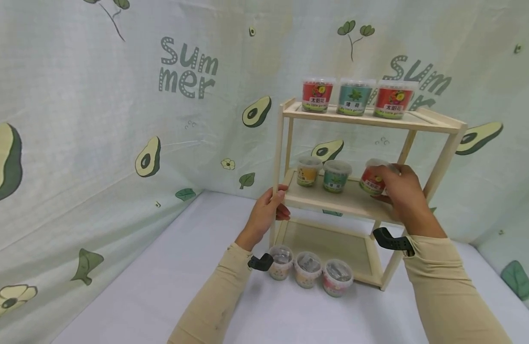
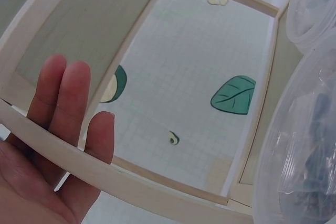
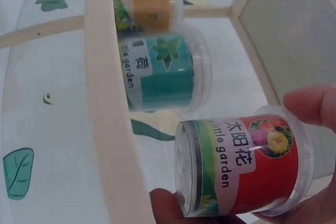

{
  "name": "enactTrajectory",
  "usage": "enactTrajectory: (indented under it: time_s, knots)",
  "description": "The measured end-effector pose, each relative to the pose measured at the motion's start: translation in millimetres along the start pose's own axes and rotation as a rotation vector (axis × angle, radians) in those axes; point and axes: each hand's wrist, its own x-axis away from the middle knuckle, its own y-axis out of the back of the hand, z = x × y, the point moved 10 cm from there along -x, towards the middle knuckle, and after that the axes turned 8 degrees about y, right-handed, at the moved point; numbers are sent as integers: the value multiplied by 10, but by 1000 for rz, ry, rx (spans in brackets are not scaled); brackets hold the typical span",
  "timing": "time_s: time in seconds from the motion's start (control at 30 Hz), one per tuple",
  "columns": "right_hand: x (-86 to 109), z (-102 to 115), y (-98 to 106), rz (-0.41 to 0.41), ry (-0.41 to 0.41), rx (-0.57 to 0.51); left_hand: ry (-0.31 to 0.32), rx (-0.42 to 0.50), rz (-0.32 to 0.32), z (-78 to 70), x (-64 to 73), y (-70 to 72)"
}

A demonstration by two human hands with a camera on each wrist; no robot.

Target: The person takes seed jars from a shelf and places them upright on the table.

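Observation:
My right hand (image 1: 399,188) grips a red-labelled plastic plant cup (image 3: 249,166) by its sides, over the right part of the middle board. The cup is tilted, with its clear base showing in the right wrist view. Left of it on that board stand a green-labelled cup (image 1: 335,177) and an orange-labelled cup (image 1: 308,171). My left hand (image 1: 264,210) holds the front left post of the wooden shelf rack (image 1: 346,199) at middle-board height. In the left wrist view, its fingers (image 2: 73,95) reach past the post's far side.
On the top board stand two red-labelled cups (image 1: 317,95) (image 1: 393,99) with a green-labelled cup (image 1: 354,98) between them. Three lidded cups (image 1: 307,270) stand on the white table (image 1: 161,296) before the bottom board (image 1: 329,246). A printed curtain (image 1: 118,119) hangs behind.

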Motion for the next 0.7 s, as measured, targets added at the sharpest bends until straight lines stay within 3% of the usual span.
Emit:
enactTrajectory:
  time_s: [0.43,0.7]
  knots:
    - [197,46,46,-23,63,25,7,-3,-9,-14,7,-13]
    - [402,109,102,-63,164,-137,8,-12,-17,-22,15,-4]
